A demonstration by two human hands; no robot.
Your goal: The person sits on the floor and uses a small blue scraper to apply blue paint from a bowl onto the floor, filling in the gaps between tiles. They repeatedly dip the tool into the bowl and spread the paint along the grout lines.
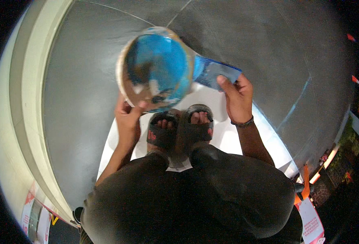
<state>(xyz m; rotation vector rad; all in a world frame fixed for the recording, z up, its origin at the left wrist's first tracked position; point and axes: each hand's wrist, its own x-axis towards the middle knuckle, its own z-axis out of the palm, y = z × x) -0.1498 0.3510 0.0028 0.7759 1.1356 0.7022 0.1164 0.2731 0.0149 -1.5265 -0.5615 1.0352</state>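
Note:
My left hand (128, 116) grips the lower rim of a round tub (121, 73), thumb on the rim. The tub is tilted so its inside shows, smeared with wet-looking blue, brown and white paint (157, 61). In my right hand (238, 95) is a flat blue scraper (218, 73), pinched with the thumb on its upper face. Its far end comes up to the tub's right side; whether it touches the wall I cannot tell. A dark band circles the right wrist.
Below are my feet in black sandals (162, 136) on a white surface (228, 138). Grey flooring (86, 73) with thin joint lines surrounds it. A pale curved ledge (35, 81) runs along the left. At the lower right are an orange post (306, 183) and a printed white sign (310, 221).

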